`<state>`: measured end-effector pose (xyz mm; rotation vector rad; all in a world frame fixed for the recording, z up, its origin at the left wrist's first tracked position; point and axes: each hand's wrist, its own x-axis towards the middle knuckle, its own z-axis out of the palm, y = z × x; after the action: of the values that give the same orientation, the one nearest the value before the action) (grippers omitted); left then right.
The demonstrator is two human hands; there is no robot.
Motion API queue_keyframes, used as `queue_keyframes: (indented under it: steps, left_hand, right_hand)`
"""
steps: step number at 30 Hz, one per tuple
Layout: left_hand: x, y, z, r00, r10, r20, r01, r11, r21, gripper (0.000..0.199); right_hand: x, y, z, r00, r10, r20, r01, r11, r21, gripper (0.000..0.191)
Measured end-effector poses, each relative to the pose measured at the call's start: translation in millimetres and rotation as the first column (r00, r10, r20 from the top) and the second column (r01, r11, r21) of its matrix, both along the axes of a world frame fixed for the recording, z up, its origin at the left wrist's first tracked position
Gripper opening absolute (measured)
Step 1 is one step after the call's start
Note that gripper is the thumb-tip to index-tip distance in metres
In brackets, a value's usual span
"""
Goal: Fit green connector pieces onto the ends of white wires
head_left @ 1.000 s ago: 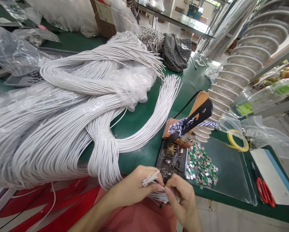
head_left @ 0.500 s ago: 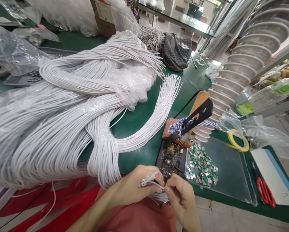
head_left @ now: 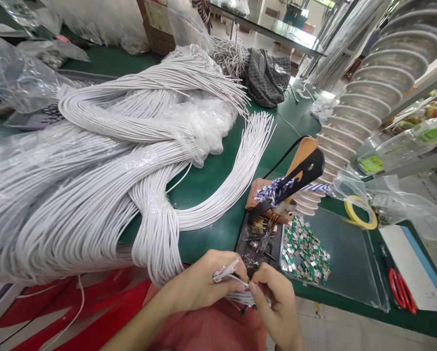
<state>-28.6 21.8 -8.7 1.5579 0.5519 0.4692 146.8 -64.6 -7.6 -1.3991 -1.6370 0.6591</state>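
Several white cables pass through my left hand, which is closed around them with their cut ends sticking up. One cable reaches across to my right hand, whose thumb and forefinger pinch its tip. More white strands show below and between the hands. Just beyond my fingers is a dark tray of small metal parts. A pile of small green-and-silver connector boards lies to the right of it. What sits exactly at my right fingertips is too small to make out.
Large bundles of white cable cover the left of the green bench. Behind the tray stand a brown block and a black strip. A ribbed clear hose comes down at right. Yellow tape and red-handled scissors lie farther right.
Hardly anything differs. Both hands keep their places and their grip on the cables, with only a very slight shift at the right fingertips.
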Motion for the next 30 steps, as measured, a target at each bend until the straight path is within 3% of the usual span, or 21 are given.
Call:
queue_keyframes:
  steps: [7, 9, 11, 14, 17, 19, 24, 30]
  left_hand:
    - [-2.2, -0.6, -3.5, 1.0, -0.028, 0.0, 0.028, 0.998, 0.06, 0.011]
    - [-2.7, -0.6, -4.2, 0.999, -0.04, 0.0, 0.039, 0.997, 0.065, 0.013]
    - [-3.0, -0.1, -4.7, 0.999, -0.047, 0.012, 0.046, 0.997, 0.056, 0.016]
    - [-2.8, 1.2, -4.9, 0.997, -0.059, 0.041, 0.057, 0.996, 0.068, 0.018]
    - [-2.5, 1.9, -4.5, 0.997, -0.058, 0.052, 0.054, 0.995, 0.08, 0.016]
    - [-2.4, 1.9, -4.3, 0.997, -0.056, 0.057, 0.052, 0.996, 0.076, 0.015]
    - [-3.3, 0.7, -7.1, 0.996, -0.065, 0.055, 0.06, 0.995, 0.079, 0.013]
    - [-3.8, -0.1, -9.3, 0.996, -0.054, 0.073, 0.05, 0.997, 0.054, 0.016]
  right_hand:
    - [2.2, -11.8, -5.4, 0.997, -0.037, -0.069, 0.033, 0.997, -0.063, 0.019]
    - [7.7, -16.6, -3.7, 0.993, -0.105, -0.055, 0.101, 0.993, -0.066, 0.018]
    - [19.6, -20.3, -0.6, 0.969, -0.246, 0.026, 0.247, 0.967, -0.062, 0.014]
    - [49.8, -21.7, 2.0, 0.871, -0.429, 0.24, 0.452, 0.891, -0.048, 0.013]
    - [82.4, -18.3, -1.9, 0.748, -0.428, 0.507, 0.548, 0.83, -0.107, 0.051]
    - [96.7, -15.1, -6.9, 0.709, -0.388, 0.588, 0.563, 0.814, -0.142, 0.062]
    - [100.3, -9.6, -15.9, 0.701, -0.465, 0.541, 0.613, 0.78, -0.125, 0.057]
    - [90.1, -6.8, -15.0, 0.696, -0.524, 0.491, 0.64, 0.763, -0.093, 0.057]
